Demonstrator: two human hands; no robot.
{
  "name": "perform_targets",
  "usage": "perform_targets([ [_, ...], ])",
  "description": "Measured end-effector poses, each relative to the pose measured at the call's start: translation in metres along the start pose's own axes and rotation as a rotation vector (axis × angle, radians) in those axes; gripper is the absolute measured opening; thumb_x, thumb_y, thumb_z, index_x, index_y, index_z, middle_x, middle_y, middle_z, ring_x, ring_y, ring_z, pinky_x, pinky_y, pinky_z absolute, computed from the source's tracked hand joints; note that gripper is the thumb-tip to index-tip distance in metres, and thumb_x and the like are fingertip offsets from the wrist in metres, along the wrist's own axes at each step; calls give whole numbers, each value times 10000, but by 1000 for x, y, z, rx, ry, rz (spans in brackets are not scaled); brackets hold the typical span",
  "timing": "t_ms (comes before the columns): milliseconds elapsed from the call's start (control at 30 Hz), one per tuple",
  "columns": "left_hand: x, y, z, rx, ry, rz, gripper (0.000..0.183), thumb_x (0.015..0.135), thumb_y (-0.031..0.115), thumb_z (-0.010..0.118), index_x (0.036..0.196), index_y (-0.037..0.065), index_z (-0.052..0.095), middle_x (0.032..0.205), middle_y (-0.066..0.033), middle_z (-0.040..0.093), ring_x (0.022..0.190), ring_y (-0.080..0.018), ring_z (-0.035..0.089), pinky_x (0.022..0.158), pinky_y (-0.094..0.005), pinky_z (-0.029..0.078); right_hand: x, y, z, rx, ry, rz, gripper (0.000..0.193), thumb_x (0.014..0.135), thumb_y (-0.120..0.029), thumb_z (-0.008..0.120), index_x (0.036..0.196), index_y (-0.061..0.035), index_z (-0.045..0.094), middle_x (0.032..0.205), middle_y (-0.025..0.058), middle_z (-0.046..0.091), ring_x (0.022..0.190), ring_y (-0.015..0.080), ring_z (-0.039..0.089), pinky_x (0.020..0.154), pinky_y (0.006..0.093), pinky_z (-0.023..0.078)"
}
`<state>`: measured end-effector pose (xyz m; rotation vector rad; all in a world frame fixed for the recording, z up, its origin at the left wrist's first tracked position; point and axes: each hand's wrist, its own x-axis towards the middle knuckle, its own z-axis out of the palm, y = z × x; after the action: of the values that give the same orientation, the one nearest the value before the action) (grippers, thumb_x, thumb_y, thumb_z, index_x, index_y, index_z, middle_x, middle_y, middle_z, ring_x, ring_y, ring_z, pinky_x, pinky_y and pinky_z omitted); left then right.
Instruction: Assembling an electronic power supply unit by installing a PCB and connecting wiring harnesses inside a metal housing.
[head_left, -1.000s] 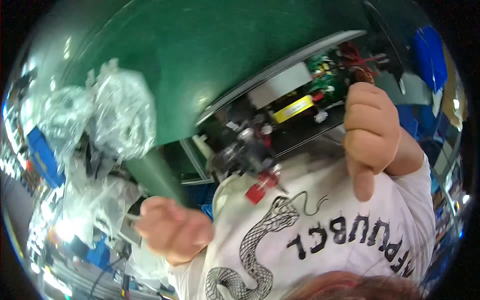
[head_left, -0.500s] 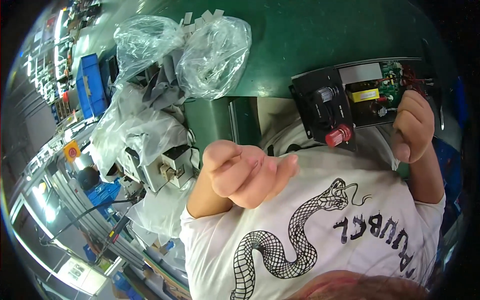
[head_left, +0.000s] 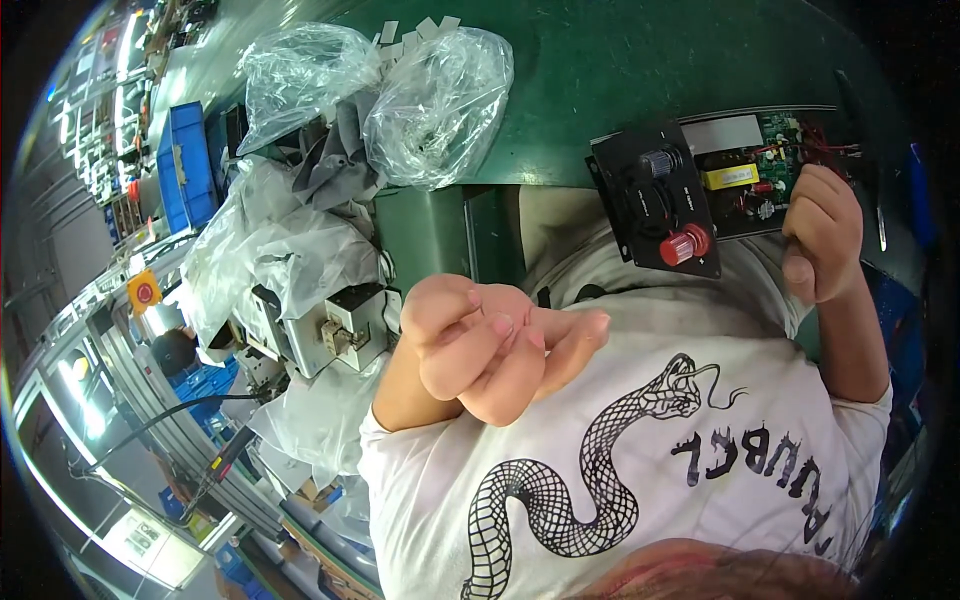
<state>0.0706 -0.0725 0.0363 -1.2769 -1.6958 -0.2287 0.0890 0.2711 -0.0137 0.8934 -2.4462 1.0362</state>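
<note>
An open black electronic unit (head_left: 655, 205), resembling a power inverter, lies at the near edge of the green bench on the right. Its end panel carries a fan grille, a red terminal knob (head_left: 684, 244) and a dark one (head_left: 660, 162). Inside show a green circuit board (head_left: 780, 130), a yellow-wrapped transformer (head_left: 731, 177) and red wires. My right hand (head_left: 825, 235) is closed beside the unit's wired end; whatever its fingers hold is hidden. In front of my chest, my left hand (head_left: 490, 350) is turned up with curled fingers, and its contents cannot be made out.
Clear plastic bags (head_left: 440, 110) with grey pieces sit on the bench at the far left. Nearer stand a plastic-draped metal machine (head_left: 350, 325) and a blue bin (head_left: 185, 170). A thin tool (head_left: 882, 228) lies at the right, beyond my right hand.
The end panel of the unit has tilted, turning its face more toward me. My left fingers have shifted slightly, and my right hand has moved a little up beside the unit.
</note>
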Motion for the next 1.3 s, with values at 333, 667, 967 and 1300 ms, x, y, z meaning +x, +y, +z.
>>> perform_targets([
  [333, 10, 11, 10, -96, -99, 13, 217, 903, 354, 722, 1120, 358, 715, 903, 49, 390, 866, -166, 412, 634, -302, 380, 4, -31, -13, 161, 119, 77, 124, 785, -70, 688, 883, -7, 647, 748, 83, 550, 597, 219, 479, 544, 365, 375],
  [667, 31, 22, 35, -249, -64, 23, 167, 738, 126, 724, 826, 266, 740, 719, 89, 492, 687, -85, 438, 596, -252, 338, 41, -75, 3, 546, -90, 45, 221, 701, -50, 795, 911, -55, 727, 793, 64, 626, 584, 215, 603, 471, 320, 435],
  [967, 27, 28, 39, -310, -65, 12, 120, 767, 130, 737, 855, 211, 741, 745, 78, 516, 727, -96, 480, 630, -272, 366, 37, -68, -1, 447, -144, -101, 206, 670, -62, 789, 868, -54, 733, 792, 14, 632, 543, 166, 543, 448, 308, 365],
  [1300, 26, 28, 37, -313, -125, 22, 165, 792, 156, 750, 950, 204, 763, 779, 85, 567, 731, -98, 465, 641, -272, 371, 33, -68, 3, 224, -49, -308, 309, 562, -119, 727, 855, -26, 692, 841, 56, 625, 537, 142, 455, 459, 303, 288],
])
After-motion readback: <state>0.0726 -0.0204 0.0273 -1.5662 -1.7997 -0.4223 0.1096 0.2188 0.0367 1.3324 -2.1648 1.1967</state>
